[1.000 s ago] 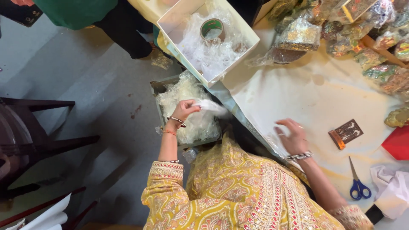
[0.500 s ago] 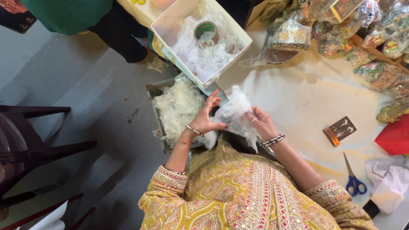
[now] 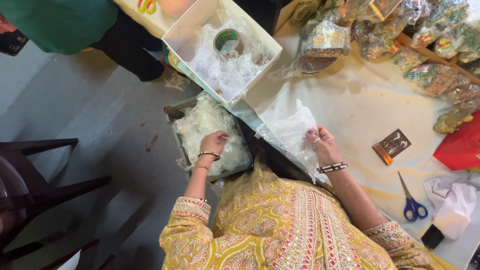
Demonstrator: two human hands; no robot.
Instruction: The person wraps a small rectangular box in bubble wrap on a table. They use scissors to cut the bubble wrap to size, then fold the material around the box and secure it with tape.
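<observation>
The left hand (image 3: 214, 143) is closing loosely on crumpled film in the grey tray (image 3: 176, 113), gathering it, while the right hand (image 3: 325, 146) is pinching a clear plastic sheet (image 3: 290, 131) against the table edge

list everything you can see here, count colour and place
white open cardboard box: 1, top centre
roll of tape with green core: 1, inside that box on clear wrap
grey tray of clear crumpled film: 1, left of table
clear plastic sheet: 1, table edge
shiny wrapped packets: many, multicoloured, top right
small brown card: 1, table right
blue-handled scissors: 1, lower right
white cloth: 1, lower right
dark wooden chair: 1, left
left hand: in the tray's film
right hand: gripping the sheet
</observation>
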